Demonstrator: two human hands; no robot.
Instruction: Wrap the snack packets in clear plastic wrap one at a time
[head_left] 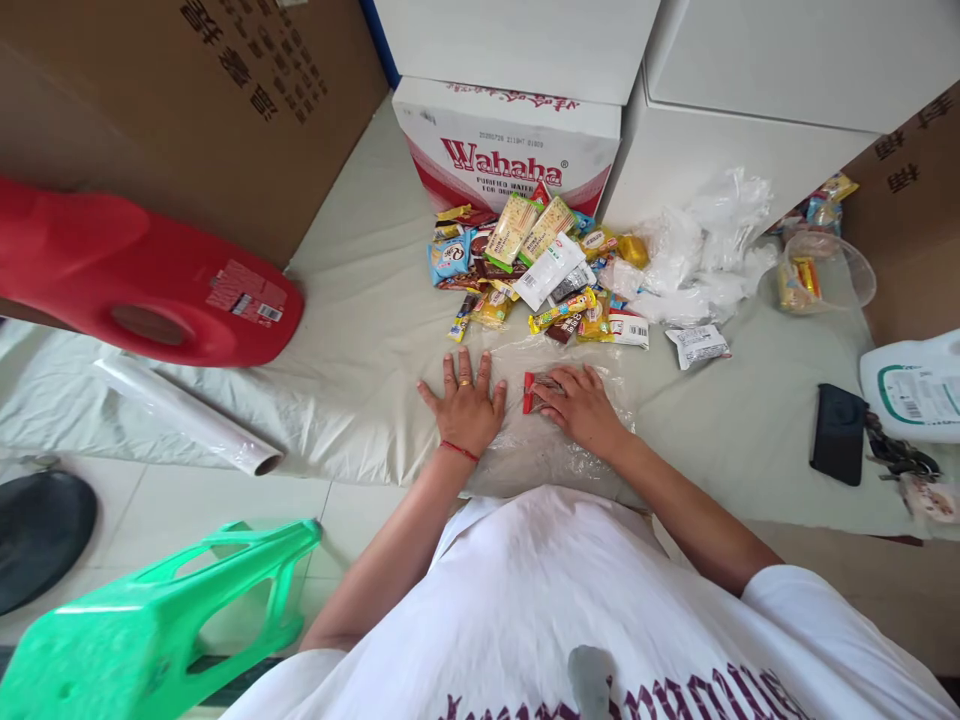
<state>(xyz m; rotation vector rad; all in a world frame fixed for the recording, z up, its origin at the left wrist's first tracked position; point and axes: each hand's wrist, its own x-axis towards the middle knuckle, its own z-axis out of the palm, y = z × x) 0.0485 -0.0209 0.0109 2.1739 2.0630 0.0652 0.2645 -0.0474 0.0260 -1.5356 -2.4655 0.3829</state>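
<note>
Left hand: on my feed the left hand (466, 408) is palm down on the bench (360, 390), fingers spread wide, no hold on anything
Right hand: I have the right hand (589, 408) on the clear film (517, 455), fingers half bent over the red packet (528, 393); can't tell from my end if they pinch it or only press
Red packet: lies on the film between the hands, partly under the right fingers, red end showing toward the left hand
Film: spread wrinkled on the bench in front of the person, below the heap; sheet or bag, I can't tell
Done at the film: one packet there, apart from the heap; I see no other on it, so I'd judge this an early stage
Left in the heap: most of the snacks (514, 235) sit piled against the Wahaha box (510, 150), neither hand on them; I'd count these as not dealt with
White packet: one white packet (697, 346) just right of the heap, lying alone
Clear bags: a loose bunch of clear bags (697, 255) beside the heap, out of both hands
Tub: clear tub (859, 275) farther right, yellow packets inside
Bench ends: roll (187, 415) and red jug (187, 290) at left, phone (838, 435) at right, all well apart from the hands
</note>
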